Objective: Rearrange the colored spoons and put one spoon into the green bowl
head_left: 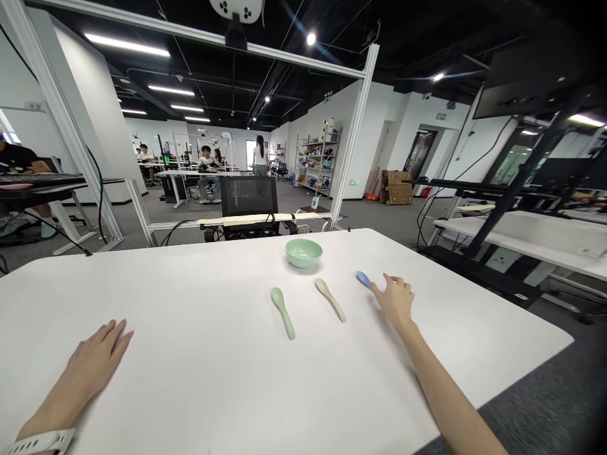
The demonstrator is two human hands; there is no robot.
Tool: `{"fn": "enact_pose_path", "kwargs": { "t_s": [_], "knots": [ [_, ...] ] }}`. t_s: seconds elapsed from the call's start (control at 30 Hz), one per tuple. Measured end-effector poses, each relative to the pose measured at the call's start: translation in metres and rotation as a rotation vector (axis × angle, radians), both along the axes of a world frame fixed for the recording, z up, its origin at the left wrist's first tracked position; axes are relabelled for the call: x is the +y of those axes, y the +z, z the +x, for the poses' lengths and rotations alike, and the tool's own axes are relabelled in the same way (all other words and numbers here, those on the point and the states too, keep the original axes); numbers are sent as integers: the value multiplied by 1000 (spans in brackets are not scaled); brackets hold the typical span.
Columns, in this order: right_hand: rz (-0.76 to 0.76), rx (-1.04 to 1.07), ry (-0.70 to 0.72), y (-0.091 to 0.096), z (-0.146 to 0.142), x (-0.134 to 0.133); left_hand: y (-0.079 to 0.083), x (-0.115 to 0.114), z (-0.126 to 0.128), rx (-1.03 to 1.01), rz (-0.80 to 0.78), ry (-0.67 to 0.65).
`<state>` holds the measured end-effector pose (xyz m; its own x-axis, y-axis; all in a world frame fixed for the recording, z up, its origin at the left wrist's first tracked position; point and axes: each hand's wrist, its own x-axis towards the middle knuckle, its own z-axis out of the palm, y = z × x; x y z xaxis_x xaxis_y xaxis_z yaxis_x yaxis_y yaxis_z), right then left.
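Our right hand (396, 300) is at the table's right side, right by a blue spoon (363, 279). We see only the round end of the blue spoon. That end points away from us and a bit to the left. The rest of it is hidden behind our fingers, so we cannot tell how long it is or if our fingers touch it. The fingers (389, 279) on this hand are a little spread and curved, and they pinch nothing.

Our left hand (97, 360) lies flat on the white table (156, 303), well apart from the spoons. Its fingers (114, 332) are a little spread and press down on the table. A white band (40, 442) is on that wrist.

A green spoon (283, 313) and a cream spoon (331, 299) lie on the table, side by side but not touching. Each one has its round end away from us and to the left. Each handle points toward us and to the right.

A pale green bowl (303, 253) sits past the spoons, near the far edge of the table. We see nothing in it.

Far off, a person (260, 155) stands in the room, and others sit at desks.
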<state>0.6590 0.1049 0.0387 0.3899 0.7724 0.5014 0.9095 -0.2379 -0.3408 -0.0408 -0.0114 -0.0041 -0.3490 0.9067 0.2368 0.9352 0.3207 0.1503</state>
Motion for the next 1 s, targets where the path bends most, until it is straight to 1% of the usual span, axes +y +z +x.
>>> {"fn": "enact_pose_path", "kwargs": {
  "t_s": [0.03, 0.1, 0.17, 0.23, 0.27, 0.3, 0.33, 0.37, 0.4, 0.47, 0.53, 0.6, 0.67, 0.73, 0.83, 0.93, 1.0],
  "knots": [
    [-56, -5, -14, -1, 10, 1, 2, 0, 1, -6, 12, -13],
    [-157, 14, 17, -3, 20, 1, 12, -1, 9, -41, 62, -59],
    [-190, 69, 51, -2, 21, -1, 29, -2, 28, -126, 144, -117],
    [-148, 167, 75, 5, 12, -4, 50, -3, 61, -287, 210, -162],
    [-104, 230, 100, 9, 3, -6, 61, -2, 82, -420, 215, -167],
    [-50, 295, 138, 14, -9, -9, 72, -2, 107, -559, 187, -170],
    [8, 357, 191, 19, -24, -13, 81, 0, 133, -610, 157, -202],
    [70, 413, 258, 24, -43, -17, 88, 2, 161, -677, 110, -269],
    [126, 452, 320, 27, -65, -23, 93, 5, 189, -848, 15, -356],
    [192, 509, 458, 31, -117, -38, 98, 12, 241, -971, -69, -459],
    [192, 521, 622, 29, -169, -58, 98, 19, 281, -1055, -126, -511],
    [132, 495, 760, 25, -211, -78, 95, 23, 304, -1112, -148, -543],
    [63, 457, 833, 20, -235, -93, 91, 26, 312, -1134, -140, -555],
    [5, 423, 874, 19, -242, -100, 85, 27, 308, -1129, -125, -540],
    [-49, 371, 880, 19, -235, -94, 75, 33, 293, -1078, -117, -475],
    [-76, 267, 792, 16, -226, -84, 68, 44, 282, -962, -136, -388],
    [-135, 197, 762, 11, -225, -80, 68, 50, 280, -869, -171, -343]
  ]
}}
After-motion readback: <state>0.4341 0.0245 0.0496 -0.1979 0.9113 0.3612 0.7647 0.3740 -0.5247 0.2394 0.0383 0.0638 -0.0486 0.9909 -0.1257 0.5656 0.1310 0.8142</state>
